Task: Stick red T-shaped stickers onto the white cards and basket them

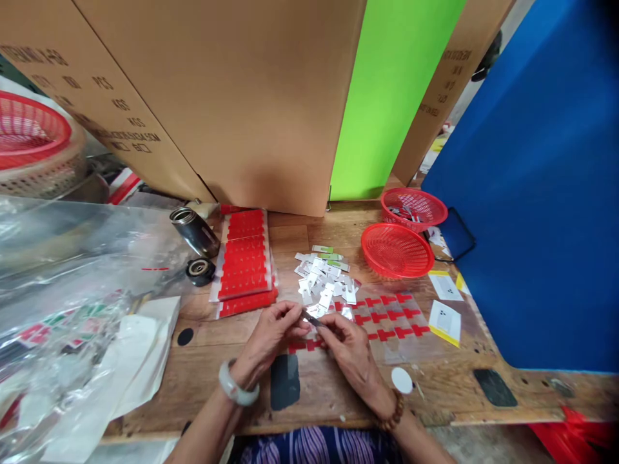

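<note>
Between the fingertips of both hands is a small dark flat piece (312,318). My left hand (276,330) pinches its left end and my right hand (352,351) its right end. Just beyond them lies a loose pile of small white tags (322,277), a few with green parts. Under and to the right of my hands a clear sheet with rows of red T-shaped stickers (387,316) is spread on the wooden table. A stack of similar red sticker sheets (245,254) sits to the left of the pile.
Two red plastic baskets stand at the right, the nearer basket (397,251) in front of the farther basket (414,207), which has small pieces in it. An open dark flask (194,232) and its lid (200,272) are at the left, beside clear plastic bags (87,258). Cardboard (232,96) and a blue panel (541,212) enclose the table.
</note>
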The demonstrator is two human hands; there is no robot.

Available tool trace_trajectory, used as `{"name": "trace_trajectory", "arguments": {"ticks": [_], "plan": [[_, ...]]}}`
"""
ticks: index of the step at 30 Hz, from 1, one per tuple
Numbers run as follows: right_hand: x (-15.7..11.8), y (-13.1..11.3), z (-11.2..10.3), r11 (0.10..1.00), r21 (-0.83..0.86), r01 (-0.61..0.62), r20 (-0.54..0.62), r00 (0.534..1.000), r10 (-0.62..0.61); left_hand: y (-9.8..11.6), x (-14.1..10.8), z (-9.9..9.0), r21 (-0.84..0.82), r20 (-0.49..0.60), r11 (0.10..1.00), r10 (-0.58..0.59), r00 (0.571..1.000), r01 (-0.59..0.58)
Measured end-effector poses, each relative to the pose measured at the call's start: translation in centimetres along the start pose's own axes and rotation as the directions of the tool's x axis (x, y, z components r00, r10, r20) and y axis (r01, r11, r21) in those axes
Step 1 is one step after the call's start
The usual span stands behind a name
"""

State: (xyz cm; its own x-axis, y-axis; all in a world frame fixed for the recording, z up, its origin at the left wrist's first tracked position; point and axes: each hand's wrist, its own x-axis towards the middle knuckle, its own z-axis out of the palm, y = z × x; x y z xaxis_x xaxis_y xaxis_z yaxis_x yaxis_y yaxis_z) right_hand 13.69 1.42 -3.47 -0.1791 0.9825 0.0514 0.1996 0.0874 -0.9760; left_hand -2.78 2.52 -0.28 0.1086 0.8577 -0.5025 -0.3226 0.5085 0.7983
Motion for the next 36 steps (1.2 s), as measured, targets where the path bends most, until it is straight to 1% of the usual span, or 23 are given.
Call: {"name": "trace_trajectory", "arguments": {"ticks": [1, 3, 4, 6, 7, 9, 11, 13, 15, 17, 20, 24, 28, 30, 33, 35, 36], "plan": [[-0.2, 0.1, -0.2, 0.988, -0.096, 0.120, -0.019, 0.992, -0.123, -0.1, -0.4, -0.1, -0.021, 0.007, 0.999, -0.029, 1.000, 0.029], [-0.6, 0.2, -0.6, 0.912, -0.245, 0.328, 0.021, 0.943, -0.333, -0.5, -1.1, -0.4, -0.038, 0.055, 0.995, -0.090, 0.994, 0.092], [-0.8, 0.2, -0.7, 0.873, -0.284, 0.396, 0.062, 0.916, -0.395, -0.7, -1.3, -0.5, -0.031, 0.095, 0.991, -0.125, 0.988, 0.128], [-1.4, 0.3, -0.9, 0.826, -0.321, 0.464, 0.132, 0.885, -0.446, -1.2, -1.5, -0.8, 0.003, 0.171, 0.981, -0.193, 0.966, 0.195], [-1.6, 0.4, -1.0, 0.814, -0.335, 0.474, 0.156, 0.880, -0.448, -1.6, -1.4, -0.9, 0.026, 0.187, 0.976, -0.217, 0.958, 0.215], [-2.0, 0.8, -1.6, 0.801, -0.390, 0.455, 0.183, 0.890, -0.417, -2.3, -1.1, -1.1, 0.058, 0.153, 0.975, -0.219, 0.964, 0.212], [-2.4, 1.5, -2.8, 0.771, -0.495, 0.401, 0.190, 0.915, -0.355, -3.0, -0.6, -1.4, 0.075, 0.062, 0.982, -0.180, 0.982, 0.175], [-2.8, 2.4, -4.3, 0.718, -0.607, 0.341, 0.198, 0.940, -0.278, -3.5, -0.1, -1.9, 0.085, -0.034, 0.988, -0.124, 0.992, 0.127], [-3.3, 3.3, -5.5, 0.666, -0.677, 0.314, 0.231, 0.950, -0.212, -3.6, 0.3, -2.6, 0.077, -0.107, 0.994, -0.069, 0.992, 0.078], [-3.7, 4.1, -6.3, 0.629, -0.713, 0.310, 0.258, 0.950, -0.175, -3.2, 0.6, -3.4, 0.062, -0.154, 0.998, -0.014, 0.988, 0.024], [-3.9, 4.6, -6.5, 0.603, -0.733, 0.314, 0.256, 0.949, -0.182, -2.3, 0.5, -4.7, 0.033, -0.195, 0.997, 0.068, 0.978, -0.063], [-4.2, 4.7, -5.9, 0.569, -0.748, 0.343, 0.250, 0.939, -0.237, -1.9, -0.3, -6.1, 0.000, -0.251, 0.992, 0.123, 0.960, -0.127], [-4.6, 4.4, -5.5, 0.548, -0.743, 0.385, 0.274, 0.921, -0.275, -2.4, -0.9, -6.3, -0.015, -0.331, 0.982, 0.171, 0.928, -0.186], [-4.3, 4.0, -5.6, 0.568, -0.730, 0.380, 0.280, 0.924, -0.260, -2.6, -0.8, -5.9, -0.034, -0.341, 0.983, 0.160, 0.926, -0.182], [-2.6, 3.0, -5.7, 0.610, -0.709, 0.353, 0.275, 0.935, -0.222, -2.8, -0.4, -5.1, -0.058, -0.272, 0.991, 0.102, 0.957, -0.122], [-0.9, 2.2, -5.4, 0.605, -0.690, 0.397, 0.333, 0.917, -0.221, -2.9, -0.2, -4.6, -0.056, -0.230, 0.993, 0.092, 0.969, -0.108], [0.1, 1.9, -5.2, 0.589, -0.673, 0.448, 0.396, 0.890, -0.224, -3.0, -0.1, -4.4, -0.051, -0.220, 0.993, 0.095, 0.971, -0.109]]}}
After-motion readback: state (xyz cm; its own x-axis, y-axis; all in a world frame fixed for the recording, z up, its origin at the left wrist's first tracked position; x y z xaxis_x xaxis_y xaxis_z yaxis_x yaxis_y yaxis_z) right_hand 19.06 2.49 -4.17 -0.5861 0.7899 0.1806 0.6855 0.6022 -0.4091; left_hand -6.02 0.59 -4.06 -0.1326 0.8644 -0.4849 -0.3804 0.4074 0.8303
